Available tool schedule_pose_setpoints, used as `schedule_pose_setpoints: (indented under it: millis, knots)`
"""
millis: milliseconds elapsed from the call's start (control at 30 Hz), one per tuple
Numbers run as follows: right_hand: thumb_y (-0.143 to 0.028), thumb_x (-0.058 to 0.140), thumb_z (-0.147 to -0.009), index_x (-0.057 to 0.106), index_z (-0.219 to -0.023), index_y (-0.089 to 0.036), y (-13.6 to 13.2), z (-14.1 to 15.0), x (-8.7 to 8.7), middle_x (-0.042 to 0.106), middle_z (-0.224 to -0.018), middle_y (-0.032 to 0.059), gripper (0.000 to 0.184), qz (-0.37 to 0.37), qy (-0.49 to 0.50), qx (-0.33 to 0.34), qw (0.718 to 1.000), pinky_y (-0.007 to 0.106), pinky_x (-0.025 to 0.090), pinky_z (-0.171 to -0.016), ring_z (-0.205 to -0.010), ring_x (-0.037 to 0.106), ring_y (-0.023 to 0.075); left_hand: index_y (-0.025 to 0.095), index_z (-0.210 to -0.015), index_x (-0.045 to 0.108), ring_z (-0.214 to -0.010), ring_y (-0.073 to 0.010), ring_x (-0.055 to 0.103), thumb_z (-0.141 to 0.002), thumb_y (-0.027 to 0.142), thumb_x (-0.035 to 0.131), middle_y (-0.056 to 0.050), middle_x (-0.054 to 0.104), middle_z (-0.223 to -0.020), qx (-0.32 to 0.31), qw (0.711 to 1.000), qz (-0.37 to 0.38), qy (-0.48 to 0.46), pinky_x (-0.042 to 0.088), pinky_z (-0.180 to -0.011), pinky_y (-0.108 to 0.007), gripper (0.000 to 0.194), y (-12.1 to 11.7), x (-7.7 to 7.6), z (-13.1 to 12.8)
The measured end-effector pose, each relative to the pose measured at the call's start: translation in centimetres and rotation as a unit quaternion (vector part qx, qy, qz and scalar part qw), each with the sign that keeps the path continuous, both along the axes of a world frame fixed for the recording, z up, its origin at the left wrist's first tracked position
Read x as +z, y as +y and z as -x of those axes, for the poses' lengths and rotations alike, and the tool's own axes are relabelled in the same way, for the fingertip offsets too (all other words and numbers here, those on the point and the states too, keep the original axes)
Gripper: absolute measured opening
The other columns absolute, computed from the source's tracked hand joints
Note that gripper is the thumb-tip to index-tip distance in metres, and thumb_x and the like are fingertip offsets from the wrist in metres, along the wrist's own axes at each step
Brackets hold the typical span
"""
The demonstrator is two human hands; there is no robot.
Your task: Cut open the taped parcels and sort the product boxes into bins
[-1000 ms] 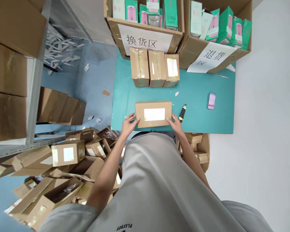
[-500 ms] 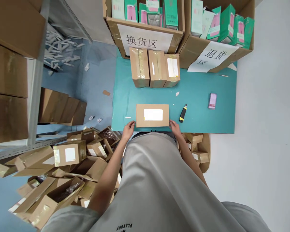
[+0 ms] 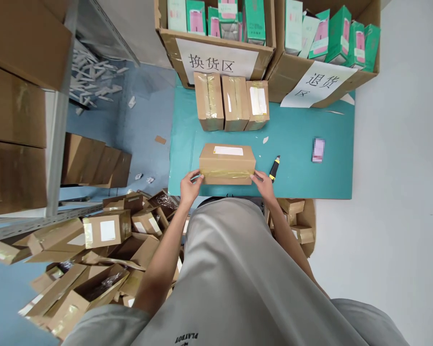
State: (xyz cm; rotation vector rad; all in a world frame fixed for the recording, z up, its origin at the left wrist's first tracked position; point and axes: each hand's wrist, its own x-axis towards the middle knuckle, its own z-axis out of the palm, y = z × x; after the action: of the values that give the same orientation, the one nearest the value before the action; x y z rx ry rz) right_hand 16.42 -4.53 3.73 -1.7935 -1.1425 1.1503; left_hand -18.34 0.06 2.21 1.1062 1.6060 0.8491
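Note:
A brown cardboard box point(image 3: 227, 162) is tilted at the table's near side, its taped face turned toward me and its white label on the far face. My left hand point(image 3: 190, 185) grips the box at its left end. At the right end, my right hand point(image 3: 263, 184) grips it with thumb and fingers. Just right of that hand lies a black and yellow utility knife point(image 3: 274, 168), its lower end close to my fingers.
Three taped cardboard boxes point(image 3: 234, 103) stand farther back on the teal table point(image 3: 296, 134). Behind them are two large cartons point(image 3: 277, 72) of green boxes. A small pink item point(image 3: 318, 150) lies at right. Opened boxes point(image 3: 94, 269) pile up on the floor at left.
The box has been tipped up, so its taped side now faces me and its label has turned away. Both hands have moved slightly up its ends.

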Motion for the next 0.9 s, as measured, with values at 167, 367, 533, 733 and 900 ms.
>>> schedule_pose_setpoints:
  millis: [167, 367, 533, 733, 900]
  knots:
    - [-0.066, 0.07, -0.101, 0.092, -0.117, -0.021, 2.7, 0.6, 2.3, 0.086, -0.12, 0.012, 0.053, -0.036, -0.056, -0.01, 0.998, 0.05, 0.063, -0.111, -0.12, 0.077, 0.0367, 0.013, -0.123, 0.084, -0.116, -0.0295, 0.081, -0.096, 0.046, 0.078, -0.014, 0.084, -0.125, 0.022, 0.999, -0.018, 0.028, 0.066, -0.109, -0.044, 0.043, 2.8, 2.1, 0.6]
    - [-0.06, 0.071, -0.099, 0.09, -0.106, -0.016, 1.6, 2.4, 0.6, 0.087, -0.113, 0.0147, 0.049, 0.049, -0.065, -0.018, 0.997, 0.046, 0.065, -0.105, -0.109, 0.082, 0.0356, 0.013, -0.109, 0.084, -0.11, -0.0295, 0.083, -0.089, 0.039, 0.085, -0.014, 0.087, -0.112, 0.063, 0.996, 0.055, 0.015, 0.066, -0.108, -0.044, 0.033, 2.0, 2.4, 0.2]
    - [-0.06, 0.076, -0.092, 0.088, -0.115, -0.013, 0.1, 2.5, -0.5, 0.086, -0.129, 0.0185, 0.054, 0.071, 0.003, -0.053, 0.996, 0.044, 0.065, -0.106, -0.119, 0.081, 0.0337, 0.012, -0.108, 0.083, -0.109, -0.0296, 0.083, -0.091, 0.033, 0.082, -0.016, 0.087, -0.115, 0.066, 0.995, 0.069, 0.031, 0.066, -0.109, -0.045, 0.027, 0.7, 3.6, -0.5]
    - [-0.065, 0.079, -0.085, 0.083, -0.13, -0.012, 0.1, -0.2, -0.8, 0.081, -0.141, 0.0199, 0.07, 0.133, 0.076, -0.156, 0.976, 0.044, 0.066, -0.1, -0.124, 0.079, 0.0333, 0.015, -0.121, 0.086, -0.114, -0.0301, 0.084, -0.102, 0.036, 0.071, -0.014, 0.086, -0.127, -0.04, 0.995, 0.011, 0.095, 0.065, -0.111, -0.044, 0.031, -0.4, 9.2, -2.9]
    - [-0.066, 0.058, -0.1, 0.082, -0.133, -0.009, -0.8, -3.1, 1.4, 0.086, -0.124, 0.0197, 0.07, 0.12, -0.095, -0.122, 0.981, 0.042, 0.063, -0.097, -0.119, 0.077, 0.0301, 0.023, -0.142, 0.081, -0.143, -0.0312, 0.074, -0.111, 0.043, 0.062, -0.008, 0.079, -0.149, -0.307, 0.946, -0.048, 0.096, 0.055, -0.128, -0.045, 0.042, -1.5, 15.2, -8.0]
